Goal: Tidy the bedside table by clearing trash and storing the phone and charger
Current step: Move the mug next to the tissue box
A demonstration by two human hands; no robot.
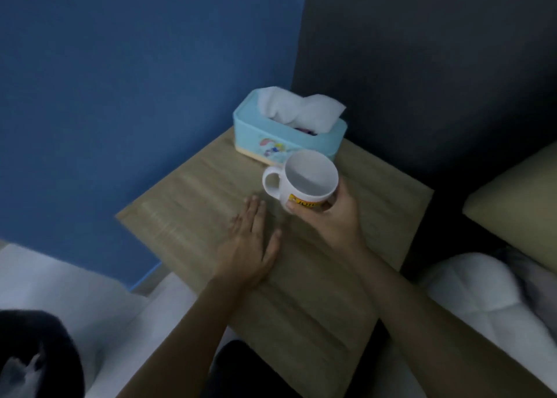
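Observation:
A wooden bedside table [187,205] fills the middle of the view. My right hand [334,217] grips a white mug [304,180] with a yellow label, held just above the tabletop with its handle pointing left; the mug looks empty. My left hand [250,247] lies flat on the table, palm down, fingers together, just left of the mug and holding nothing. A light blue tissue box [271,138] with white tissue sticking out stands at the table's back corner, right behind the mug. No phone or charger shows.
A blue wall [120,81] rises to the left and a dark wall [422,66] to the right. A bed with a white quilt [488,295] and a beige pillow [518,202] lies at right. A dark bin with a light liner [33,358] sits at bottom left on the pale floor.

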